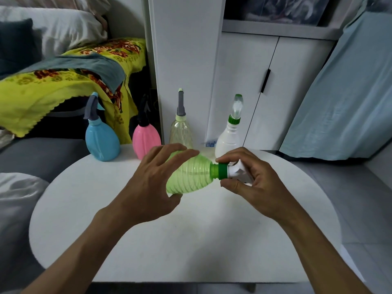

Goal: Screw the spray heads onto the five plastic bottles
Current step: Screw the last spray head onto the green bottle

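Observation:
My left hand [156,180] grips the body of a light green ribbed bottle [192,177], held on its side above the white round table [191,240]. A white spray head with a dark green collar [222,171] sits at the bottle's neck, pointing right. My right hand [252,177] pinches that collar between thumb and fingers. Along the table's far edge stand a blue bottle [102,141], a pink bottle [146,140], a clear yellowish bottle [180,130] and a white bottle [230,139], each upright with a spray head on top.
A white cabinet [244,81] stands behind the table. A bed with a yellow flowered blanket [63,81] lies at the back left. A grey seat [31,158] is at the left, and a light blue curtain [350,92] hangs at the right.

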The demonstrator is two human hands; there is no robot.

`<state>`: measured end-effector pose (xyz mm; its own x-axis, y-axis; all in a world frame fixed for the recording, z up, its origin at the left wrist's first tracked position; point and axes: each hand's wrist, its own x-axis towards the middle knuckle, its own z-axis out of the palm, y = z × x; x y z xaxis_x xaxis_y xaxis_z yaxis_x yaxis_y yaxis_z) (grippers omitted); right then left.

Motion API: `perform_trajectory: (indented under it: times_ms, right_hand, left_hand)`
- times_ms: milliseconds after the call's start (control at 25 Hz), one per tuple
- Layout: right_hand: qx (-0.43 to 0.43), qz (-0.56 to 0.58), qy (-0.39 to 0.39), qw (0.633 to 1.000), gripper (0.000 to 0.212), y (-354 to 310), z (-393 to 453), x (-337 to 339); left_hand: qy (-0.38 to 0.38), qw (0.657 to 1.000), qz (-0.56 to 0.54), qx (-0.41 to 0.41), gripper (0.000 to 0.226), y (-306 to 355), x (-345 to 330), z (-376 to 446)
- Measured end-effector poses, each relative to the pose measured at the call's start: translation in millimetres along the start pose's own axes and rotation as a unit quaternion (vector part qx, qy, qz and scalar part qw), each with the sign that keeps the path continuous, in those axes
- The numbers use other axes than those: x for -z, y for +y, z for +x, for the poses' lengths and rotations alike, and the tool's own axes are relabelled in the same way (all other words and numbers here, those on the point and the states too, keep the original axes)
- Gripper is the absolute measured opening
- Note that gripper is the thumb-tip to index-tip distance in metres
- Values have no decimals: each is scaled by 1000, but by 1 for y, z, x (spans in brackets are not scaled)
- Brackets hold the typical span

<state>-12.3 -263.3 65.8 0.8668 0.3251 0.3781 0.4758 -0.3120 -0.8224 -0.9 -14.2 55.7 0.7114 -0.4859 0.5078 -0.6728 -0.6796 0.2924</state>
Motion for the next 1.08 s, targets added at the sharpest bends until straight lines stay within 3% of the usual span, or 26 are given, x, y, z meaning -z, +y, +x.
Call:
perform_trajectory:
  times_ms: [120, 520, 840, 1080]
  right_hand:
    - [-30, 83, 0, 996, 28, -7, 0, 1]
    - [84, -79, 14, 993, 27, -9, 1, 3]
    - [7, 41, 32, 999, 34, -5, -1, -1]
    - [17, -28, 48, 998, 32, -6, -2, -5]
  left_hand:
    - [5, 1000, -30, 0, 90, 0, 4, 0]
    - [7, 1000, 27, 12, 88, 7, 5, 1]
    - [9, 999, 27, 18, 87, 6, 5, 0]
    - [40, 996, 72, 22, 87, 14, 3, -2]
